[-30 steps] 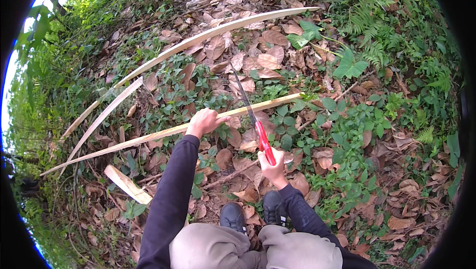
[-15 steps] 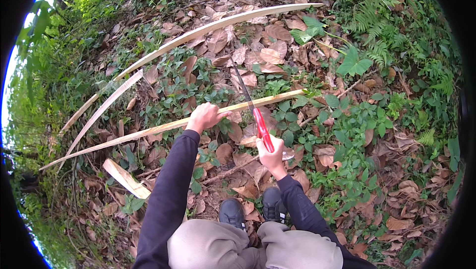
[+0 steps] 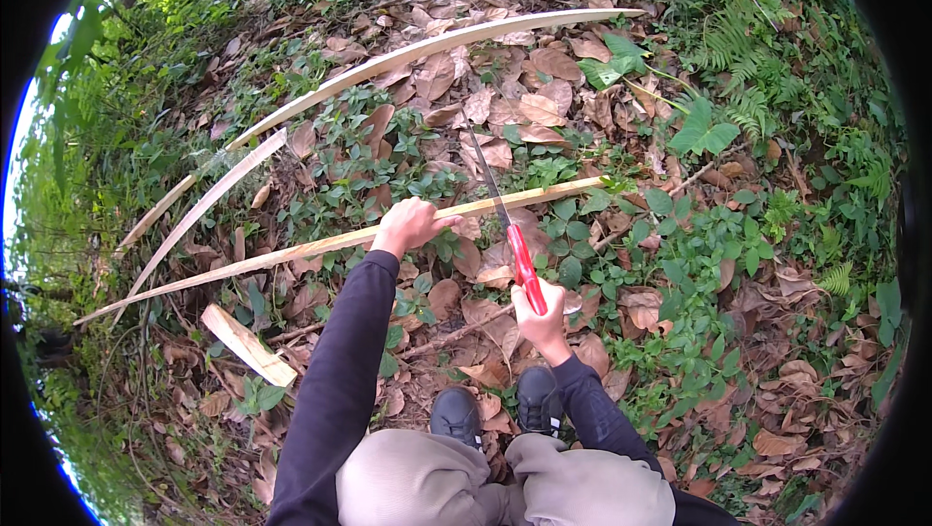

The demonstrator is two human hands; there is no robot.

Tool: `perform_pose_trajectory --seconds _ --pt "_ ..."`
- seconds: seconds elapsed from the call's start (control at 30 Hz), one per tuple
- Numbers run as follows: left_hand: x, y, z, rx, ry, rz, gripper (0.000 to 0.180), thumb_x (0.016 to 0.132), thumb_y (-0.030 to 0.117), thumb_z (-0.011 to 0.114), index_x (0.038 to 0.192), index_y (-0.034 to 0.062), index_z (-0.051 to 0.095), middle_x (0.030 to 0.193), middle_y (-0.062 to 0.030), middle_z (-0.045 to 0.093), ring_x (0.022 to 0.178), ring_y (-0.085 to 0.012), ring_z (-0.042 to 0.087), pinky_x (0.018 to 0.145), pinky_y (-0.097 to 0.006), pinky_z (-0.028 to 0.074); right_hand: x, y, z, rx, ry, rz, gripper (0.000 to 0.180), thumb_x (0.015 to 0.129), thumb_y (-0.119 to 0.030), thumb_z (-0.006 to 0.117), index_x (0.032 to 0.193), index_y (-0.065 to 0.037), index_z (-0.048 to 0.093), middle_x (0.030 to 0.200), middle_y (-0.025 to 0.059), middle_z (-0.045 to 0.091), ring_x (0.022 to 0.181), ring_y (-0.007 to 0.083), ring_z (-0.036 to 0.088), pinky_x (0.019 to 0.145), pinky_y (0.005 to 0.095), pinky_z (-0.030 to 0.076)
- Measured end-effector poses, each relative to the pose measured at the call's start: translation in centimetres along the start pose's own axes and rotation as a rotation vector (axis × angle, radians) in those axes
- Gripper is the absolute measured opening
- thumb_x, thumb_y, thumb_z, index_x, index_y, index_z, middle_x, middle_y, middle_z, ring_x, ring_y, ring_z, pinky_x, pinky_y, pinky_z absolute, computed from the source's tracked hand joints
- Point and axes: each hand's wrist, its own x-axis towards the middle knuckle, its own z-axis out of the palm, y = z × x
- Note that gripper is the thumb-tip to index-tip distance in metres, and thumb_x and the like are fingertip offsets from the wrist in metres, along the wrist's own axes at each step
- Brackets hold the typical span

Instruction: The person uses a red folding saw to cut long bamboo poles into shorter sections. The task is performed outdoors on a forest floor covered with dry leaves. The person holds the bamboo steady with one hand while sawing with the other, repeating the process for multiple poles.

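My left hand (image 3: 411, 226) is closed around a long, narrow wooden strip (image 3: 311, 248) that runs from the far left up toward the middle right. In my right hand (image 3: 543, 318) is the red handle of a handsaw (image 3: 523, 269). Its dark, slim blade points away from me and crosses the strip, to the right of my left hand. The blade appears to rest on the strip; whether it has cut in cannot be told.
Beyond the strip, a long pale wooden slat (image 3: 388, 62) curves over the leaves. A shorter slat (image 3: 209, 201) lies at the left, and a split wood chunk (image 3: 249, 345) near my left forearm. Dry leaves, ferns and low green plants (image 3: 704, 128) cover the ground. My shoes (image 3: 455, 414) stand close by.
My right hand has drawn the saw slightly back toward me and to the right. My left hand keeps its hold on the strip, and the view has shifted a little.
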Motion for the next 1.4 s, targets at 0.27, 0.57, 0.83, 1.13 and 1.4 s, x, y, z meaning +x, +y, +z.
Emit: perform_pose_trajectory --seconds 0.27,0.57,0.83,1.13,1.4 --pt "0.2 -0.3 0.8 0.024 0.007 -0.003 0.079 0.090 0.071 0.052 0.065 -0.0026 0.068 0.062 -0.0247 0.063 0.067 -0.0422 0.067 0.067 -0.050 0.054 2.9 0.7 1.2 -0.039 -0.014 -0.037 0.023 0.083 -0.008 0.068 0.065 0.000 0.056 0.049 0.0107 0.052 0.041 0.0195 0.052 0.045 0.0351 0.038" --pt "0.4 0.0 0.2 0.000 0.026 0.000 0.079 0.090 0.072 0.051 0.063 0.0002 0.070 0.059 -0.0224 0.062 0.065 -0.0418 0.067 0.065 -0.049 0.055 1.8 1.1 0.3 0.019 -0.013 0.023 0.022 0.084 -0.008 0.068 0.067 -0.001 0.055 0.049 0.0070 0.049 0.043 0.0144 0.048 0.045 0.0336 0.037" --pt "0.5 0.0 0.9 0.037 0.077 0.018 0.078 0.090 0.071 0.051 0.064 0.0007 0.069 0.060 -0.0221 0.062 0.065 -0.0413 0.067 0.065 -0.049 0.054 -4.6 -0.7 -3.3 0.010 -0.038 0.042 0.019 0.084 -0.006 0.066 0.068 0.000 0.057 0.051 0.0052 0.050 0.044 0.0131 0.049 0.046 0.0341 0.038" --pt "-0.1 0.0 0.2 0.037 0.025 -0.025 0.079 0.089 0.073 0.050 0.064 0.0007 0.070 0.062 -0.0223 0.063 0.066 -0.0407 0.067 0.066 -0.049 0.054 2.4 0.6 1.5 -0.050 -0.015 -0.069 0.023 0.082 -0.008 0.068 0.065 -0.002 0.054 0.048 0.0083 0.049 0.041 0.0191 0.052 0.045 0.0348 0.038" --pt "-0.1 0.0 0.8 0.035 0.037 0.012 0.080 0.090 0.073 0.050 0.062 0.0004 0.068 0.061 -0.0221 0.062 0.065 -0.0403 0.067 0.065 -0.049 0.054 -2.4 -1.1 -1.4 -0.064 -0.001 -0.077 0.022 0.083 -0.007 0.068 0.065 -0.001 0.056 0.049 0.0062 0.050 0.043 0.0149 0.052 0.045 0.0335 0.039"
